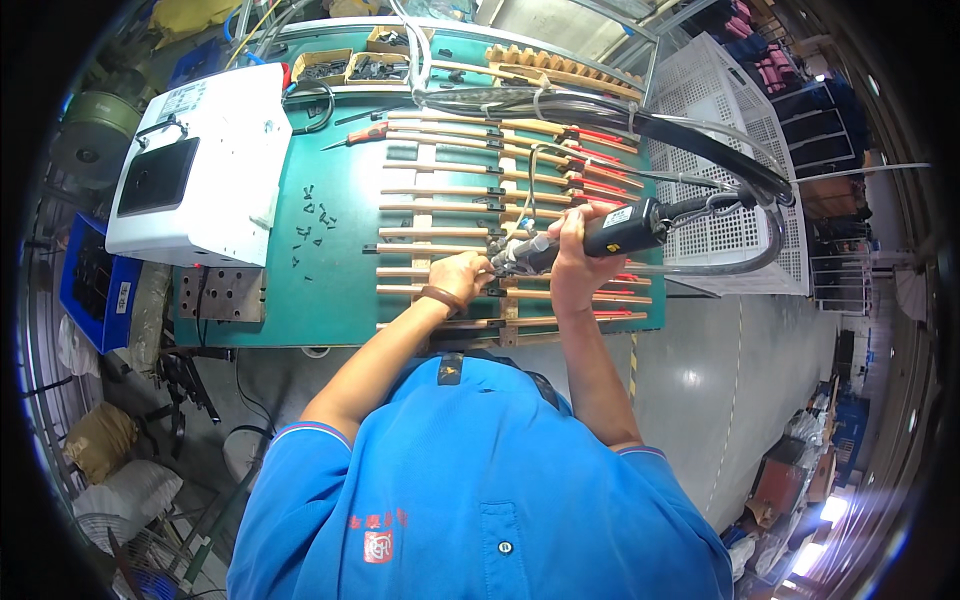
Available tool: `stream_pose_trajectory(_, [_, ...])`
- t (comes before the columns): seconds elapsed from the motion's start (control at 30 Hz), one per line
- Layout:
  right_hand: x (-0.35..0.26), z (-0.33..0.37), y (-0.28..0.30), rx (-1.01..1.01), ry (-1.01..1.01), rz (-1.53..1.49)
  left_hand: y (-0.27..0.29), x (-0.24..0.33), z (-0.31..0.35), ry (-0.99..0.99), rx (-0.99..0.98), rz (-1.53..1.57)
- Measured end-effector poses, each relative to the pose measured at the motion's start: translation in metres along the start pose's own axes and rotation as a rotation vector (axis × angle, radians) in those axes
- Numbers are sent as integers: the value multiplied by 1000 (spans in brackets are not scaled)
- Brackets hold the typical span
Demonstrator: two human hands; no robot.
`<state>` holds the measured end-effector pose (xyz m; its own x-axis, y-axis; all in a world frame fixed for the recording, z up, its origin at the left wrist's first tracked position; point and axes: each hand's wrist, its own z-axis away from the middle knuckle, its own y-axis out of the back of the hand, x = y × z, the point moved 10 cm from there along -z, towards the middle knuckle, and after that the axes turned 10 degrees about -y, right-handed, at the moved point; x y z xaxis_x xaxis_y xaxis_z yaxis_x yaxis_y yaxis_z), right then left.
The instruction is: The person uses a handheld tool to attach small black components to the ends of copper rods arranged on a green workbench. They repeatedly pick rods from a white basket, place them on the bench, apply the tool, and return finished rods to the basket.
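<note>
My right hand [580,265] is wrapped round a black power screwdriver [625,228], held tilted with its metal nose pointing left and down. Close to that nose, my left hand [460,278] has its fingers pinched together over one of the wooden sticks; what lies between the fingertips is hidden. Several slim wooden sticks [425,206] lie side by side across wooden support bars. Black clips sit along their middles, and red pieces [590,187] show at their right ends.
On the green table [335,230] are small black parts [320,215], an orange-handled screwdriver [368,133], a metal block [222,294] and a white machine [200,165]. Cardboard boxes [325,68] stand at the back. Thick hoses [700,150] arch over the right side, before a white crate [725,160].
</note>
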<state>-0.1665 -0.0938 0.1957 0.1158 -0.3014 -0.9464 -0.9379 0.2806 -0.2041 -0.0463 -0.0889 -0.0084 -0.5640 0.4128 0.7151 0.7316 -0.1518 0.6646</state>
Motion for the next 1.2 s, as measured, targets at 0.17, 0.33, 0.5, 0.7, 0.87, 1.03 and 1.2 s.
stream_pose_trajectory(0.17, [6, 4, 1, 22, -33, -33, -2, 2, -3, -12, -23, -28])
stream_pose_trajectory(0.33, [5, 4, -4, -5, -16, -19, 2, 5, -2, -42, -7, -58])
stream_pose_trajectory(0.5, [8, 4, -4, -14, -2, -8, -3, 2, -2, -26, -29, -61])
stream_pose_trajectory(0.7, [17, 10, -11, -105, -8, 5, 0, 4, -4, 37, -82, -132])
stream_pose_trajectory(0.87, [17, 22, -19, -172, -15, 26, 3, -7, 2, -43, -121, -181])
stream_pose_trajectory(1.03, [22, 21, -13, -135, -33, 48, 20, -6, 13, -190, -37, -328])
stream_pose_trajectory(1.2, [16, 28, -16, -115, 69, 90, 14, -8, 14, -228, -41, -309])
